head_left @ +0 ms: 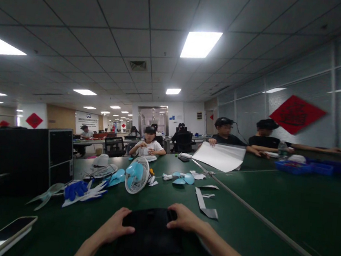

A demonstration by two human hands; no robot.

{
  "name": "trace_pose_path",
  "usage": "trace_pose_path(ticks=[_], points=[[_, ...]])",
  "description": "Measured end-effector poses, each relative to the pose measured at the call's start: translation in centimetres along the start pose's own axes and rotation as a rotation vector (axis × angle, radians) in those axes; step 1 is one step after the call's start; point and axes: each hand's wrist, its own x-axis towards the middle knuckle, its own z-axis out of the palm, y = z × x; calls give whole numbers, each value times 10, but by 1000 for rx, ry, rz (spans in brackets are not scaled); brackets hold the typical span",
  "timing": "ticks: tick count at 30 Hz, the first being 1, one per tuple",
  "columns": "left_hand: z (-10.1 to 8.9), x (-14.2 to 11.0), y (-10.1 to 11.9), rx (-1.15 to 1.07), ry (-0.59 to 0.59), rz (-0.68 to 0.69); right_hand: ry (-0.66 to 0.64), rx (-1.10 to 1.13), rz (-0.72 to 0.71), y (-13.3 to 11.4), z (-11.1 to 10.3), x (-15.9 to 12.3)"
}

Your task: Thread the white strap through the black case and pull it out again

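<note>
A flat black rectangular piece (150, 234) lies on the green tabletop in front of me; it looks like a pouch or folded cloth, though I cannot tell which. My left hand (116, 225) grips its left edge, thumb on top and fingers over the far side. At the upper right corner my right hand (185, 219) holds it the same way, with the thumb pressed on the surface. A small dark tab shows at the far edge between the hands.
Beyond stand a white fan with blue blades (137, 175), loose blue fan blades (183, 178), paper strips (206, 206) and blue-and-white gloves (85, 191). A phone (4, 234) lies at left, near a black computer case (28, 161). Across the table a person holds a white sheet (219, 156).
</note>
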Motion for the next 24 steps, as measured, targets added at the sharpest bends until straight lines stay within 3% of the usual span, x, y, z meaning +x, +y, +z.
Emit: trace_pose_path(ticks=[6, 13, 19, 24], points=[[-1, 0, 1, -12, -7, 3, 78, -85, -27, -1, -4, -3], [1, 1, 1, -23, 10, -8, 302, -347, 280, 36, -38, -16], [-1, -3, 7, -45, -1, -23, 299, -450, 396, 69, -48, -33], [0, -1, 6, 8, 12, -20, 291, -466, 417, 73, -44, -31]])
